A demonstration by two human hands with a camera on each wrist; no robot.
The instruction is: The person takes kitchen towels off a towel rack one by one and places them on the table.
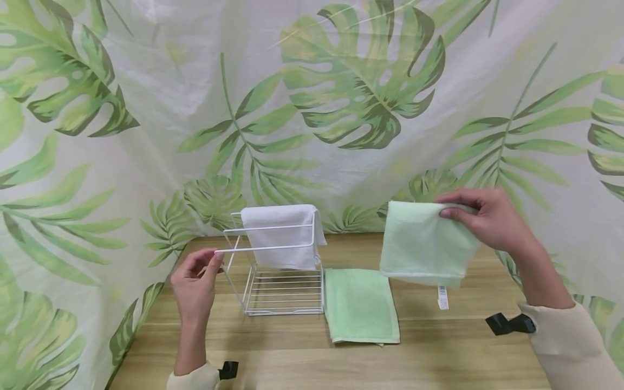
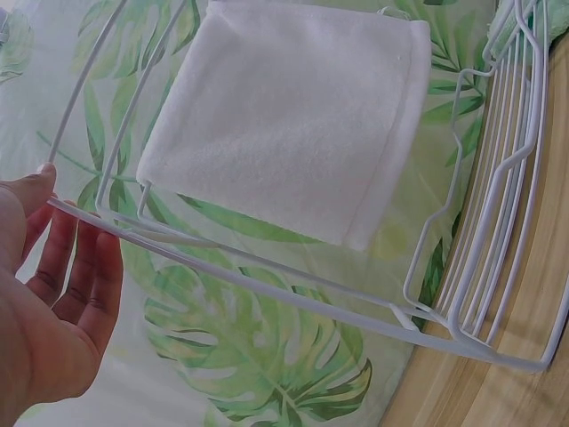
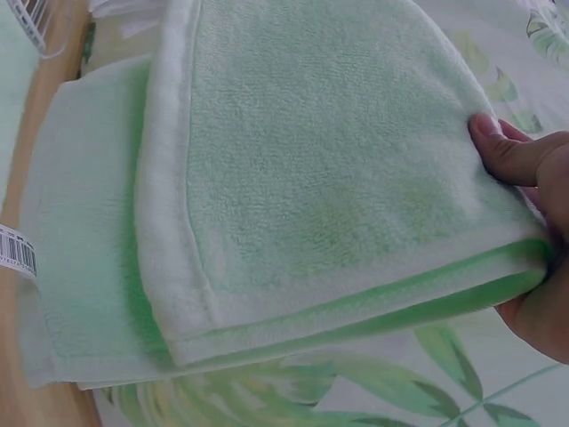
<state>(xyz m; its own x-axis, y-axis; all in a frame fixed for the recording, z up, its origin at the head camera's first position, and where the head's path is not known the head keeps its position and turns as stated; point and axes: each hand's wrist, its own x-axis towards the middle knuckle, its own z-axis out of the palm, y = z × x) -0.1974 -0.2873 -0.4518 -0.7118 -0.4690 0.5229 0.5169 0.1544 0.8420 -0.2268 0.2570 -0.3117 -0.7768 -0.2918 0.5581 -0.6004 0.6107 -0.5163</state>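
Note:
My left hand (image 1: 196,279) pinches the front left corner of a white wire rack (image 1: 285,313), thumb on top of the bar and fingers beneath. Over the rack's rear top bar hangs a folded white towel (image 1: 280,238). On the right, my right hand (image 1: 497,216) holds a folded light green towel (image 1: 429,241) up by its top right corner, between thumb and fingers. A white barcode tag (image 1: 442,298) dangles from its lower edge. Flat on the table beside the rack lies a second green towel (image 1: 362,306).
The wooden table (image 1: 292,363) carries the rack left of its middle. Behind and around it hangs a leaf-print cloth (image 1: 341,168). Black straps (image 1: 511,324) sit at both sleeve cuffs.

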